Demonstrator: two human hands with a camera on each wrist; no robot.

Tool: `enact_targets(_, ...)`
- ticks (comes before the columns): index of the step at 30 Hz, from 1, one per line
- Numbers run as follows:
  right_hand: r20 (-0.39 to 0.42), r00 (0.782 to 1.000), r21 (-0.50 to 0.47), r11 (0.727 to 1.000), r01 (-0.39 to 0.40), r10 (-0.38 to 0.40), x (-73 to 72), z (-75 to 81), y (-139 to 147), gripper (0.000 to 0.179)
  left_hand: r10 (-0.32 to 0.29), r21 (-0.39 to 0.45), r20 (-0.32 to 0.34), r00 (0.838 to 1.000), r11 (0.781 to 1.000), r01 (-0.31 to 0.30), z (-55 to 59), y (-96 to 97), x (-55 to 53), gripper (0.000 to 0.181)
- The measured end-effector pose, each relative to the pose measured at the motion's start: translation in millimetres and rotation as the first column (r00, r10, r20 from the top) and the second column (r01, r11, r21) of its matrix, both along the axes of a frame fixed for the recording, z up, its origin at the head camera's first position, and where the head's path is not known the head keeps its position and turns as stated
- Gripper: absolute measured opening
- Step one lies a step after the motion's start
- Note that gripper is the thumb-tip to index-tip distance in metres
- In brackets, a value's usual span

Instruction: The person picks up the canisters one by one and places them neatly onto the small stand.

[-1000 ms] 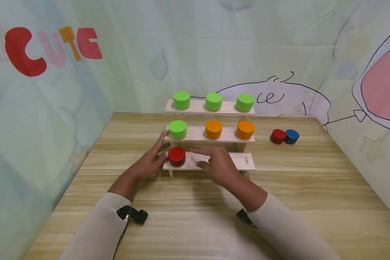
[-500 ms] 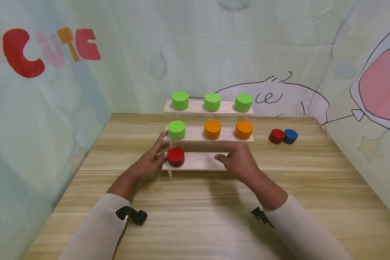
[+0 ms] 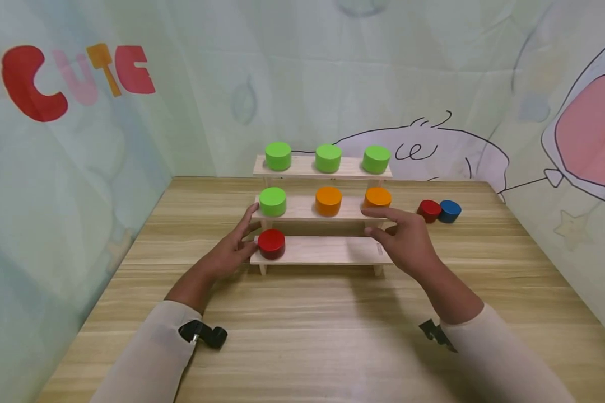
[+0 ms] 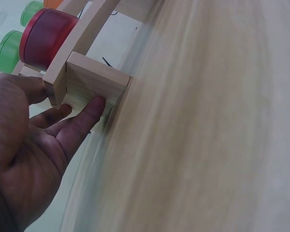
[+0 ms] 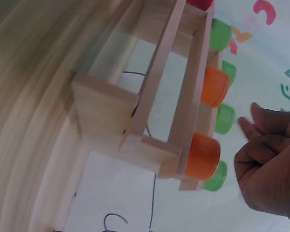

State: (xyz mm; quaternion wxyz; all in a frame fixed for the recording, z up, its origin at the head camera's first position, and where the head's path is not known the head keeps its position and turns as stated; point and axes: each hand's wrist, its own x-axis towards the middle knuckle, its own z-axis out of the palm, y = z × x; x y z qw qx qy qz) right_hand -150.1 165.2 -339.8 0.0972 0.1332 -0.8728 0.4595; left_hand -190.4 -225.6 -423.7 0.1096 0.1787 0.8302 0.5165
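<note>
A three-tier wooden display rack [image 3: 327, 249] stands on the table. At its left end is my left hand [image 3: 227, 254], its thumb by the bottom plank's end and its fingers beside the end leg [image 4: 94, 79] in the left wrist view. A red round block [image 3: 271, 244] sits at the left of the bottom tier. Above it, the middle tier bears a green round block [image 3: 273, 202] and two orange ones, the right orange block [image 3: 377, 199] partly hidden by my right hand [image 3: 408, 240]. That hand holds nothing, its index finger and thumb extended and apart, other fingers curled.
Three green round blocks, including a middle one [image 3: 329, 158], line the top tier. Right of the rack, a red round block [image 3: 429, 211] and a blue round block [image 3: 450, 211] sit side by side on the table [image 3: 312, 347]. A printed cloth [image 3: 302, 84] hangs behind.
My right hand has moved rightward along the bottom tier, from near the red block to the rack's right end. My left hand stays at the left end. The blocks keep their places.
</note>
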Motion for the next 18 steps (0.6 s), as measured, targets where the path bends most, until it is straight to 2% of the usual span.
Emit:
enact_targets(4, -0.067, 0.998, -0.105, 0.994, -0.021, 0.014, -3.4, -2.1, 14, 0.038, 0.007, -0.007, 0.003, 1.000, 1.000, -0.007, -0.6, 0.0, 0.6, 0.092)
enact_targets(10, -0.147, 0.987, -0.210, 0.977, 0.035, -0.067, -15.4, -5.4, 38, 0.034, -0.002, 0.010, 0.001, 1.000, 1.000, 0.002, 0.1, -0.1, 0.9, 0.092)
enact_targets(14, -0.138, 0.983, -0.296, 0.952, 0.077, -0.122, -26.8, -11.8, 53, 0.034, -0.005, 0.020, 0.008, 1.000, 1.000, 0.005, -0.2, -0.4, 0.6, 0.092)
enact_targets(18, -0.062, 0.984, -0.357, 0.924, 0.133, -0.166, -38.0, -17.0, 67, 0.041, -0.012, 0.024, 0.011, 1.000, 1.000, 0.012, -0.7, -0.7, -0.2, 0.092)
